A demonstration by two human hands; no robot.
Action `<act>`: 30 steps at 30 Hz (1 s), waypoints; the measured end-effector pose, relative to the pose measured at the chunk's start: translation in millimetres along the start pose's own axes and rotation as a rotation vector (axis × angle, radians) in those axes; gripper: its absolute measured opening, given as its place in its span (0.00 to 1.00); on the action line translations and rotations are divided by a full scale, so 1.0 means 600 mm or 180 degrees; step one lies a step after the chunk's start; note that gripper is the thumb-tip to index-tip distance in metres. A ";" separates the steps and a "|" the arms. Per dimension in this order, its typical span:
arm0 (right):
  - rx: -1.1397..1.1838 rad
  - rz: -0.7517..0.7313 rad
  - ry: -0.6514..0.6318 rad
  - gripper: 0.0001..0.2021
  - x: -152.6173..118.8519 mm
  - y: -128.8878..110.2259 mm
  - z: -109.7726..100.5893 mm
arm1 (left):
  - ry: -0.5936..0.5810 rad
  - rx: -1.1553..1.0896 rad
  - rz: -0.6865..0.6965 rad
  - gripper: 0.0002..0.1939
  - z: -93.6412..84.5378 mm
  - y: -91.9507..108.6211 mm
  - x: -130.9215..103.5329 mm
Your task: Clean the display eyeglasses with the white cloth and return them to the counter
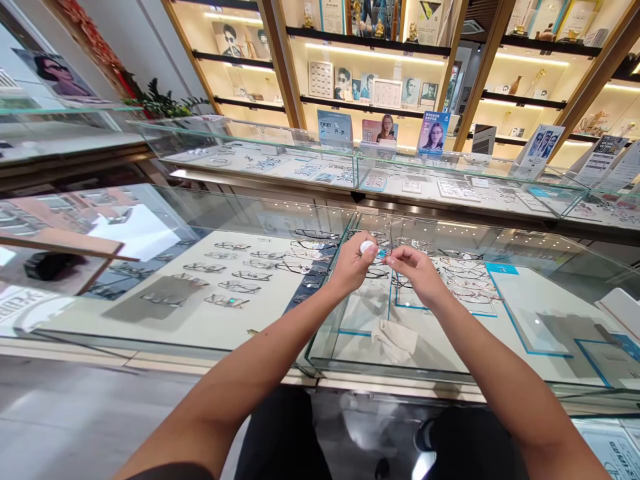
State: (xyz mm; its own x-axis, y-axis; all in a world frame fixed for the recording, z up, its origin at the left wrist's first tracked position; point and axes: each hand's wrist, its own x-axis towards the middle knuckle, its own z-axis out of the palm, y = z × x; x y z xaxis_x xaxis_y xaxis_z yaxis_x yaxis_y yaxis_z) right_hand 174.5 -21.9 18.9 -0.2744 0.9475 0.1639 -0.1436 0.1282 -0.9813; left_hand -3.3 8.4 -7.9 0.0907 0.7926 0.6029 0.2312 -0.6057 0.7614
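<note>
1. While the left hand [353, 263] holds a white cap-like piece [367, 247] in its fingers, steady it.
2. The right hand [414, 268] has its fingers narrow, beside the blue piece [381, 253]; whether they grip it, I cannot tell. Pinch lightly.
3. Keep the cloth [395, 340] bodyward of the fingers.

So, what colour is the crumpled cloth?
The cloth is cream; it shows in the head view.

Above a clear, glass-topped display surface [435, 353], the left hand [351, 264] grips a small, white, rounded object [367, 247]; the right hand [414, 268] pinches its fingertips just beside a small blue-tinted piece [381, 253]. A crumpled beige cloth [395, 340] lies nearer the person. Slim-framed eyeglasses [240, 287] sit in rows at left. Upright printed cards [434, 132] stand behind, before lit shelves with black boards [430, 48].
</note>
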 end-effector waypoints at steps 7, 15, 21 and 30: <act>0.0408 -0.0086 0.0357 0.22 0.011 0.002 -0.014 | -0.0573 0.0727 0.0225 0.26 0.007 0.005 -0.007; 0.0467 -0.0117 0.0367 0.23 0.013 0.001 -0.016 | -0.0076 0.0781 0.0209 0.19 -0.007 -0.012 0.003; 0.0409 -0.0062 0.0442 0.20 0.020 0.004 -0.031 | 0.1678 0.1541 -0.0861 0.13 -0.089 -0.059 0.056; 0.0441 -0.0004 0.0546 0.19 0.031 0.015 -0.048 | 0.2866 0.1456 -0.2298 0.08 -0.214 -0.163 0.080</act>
State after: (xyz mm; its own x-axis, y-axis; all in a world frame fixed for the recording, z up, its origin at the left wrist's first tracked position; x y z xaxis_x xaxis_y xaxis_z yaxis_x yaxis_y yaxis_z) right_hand 195.6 5.4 10.5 -0.1100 0.9848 0.1341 -0.2763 0.0993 -0.9559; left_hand -145.8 97.1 -22.9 -0.8530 0.4945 0.1671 0.2847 0.1726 0.9430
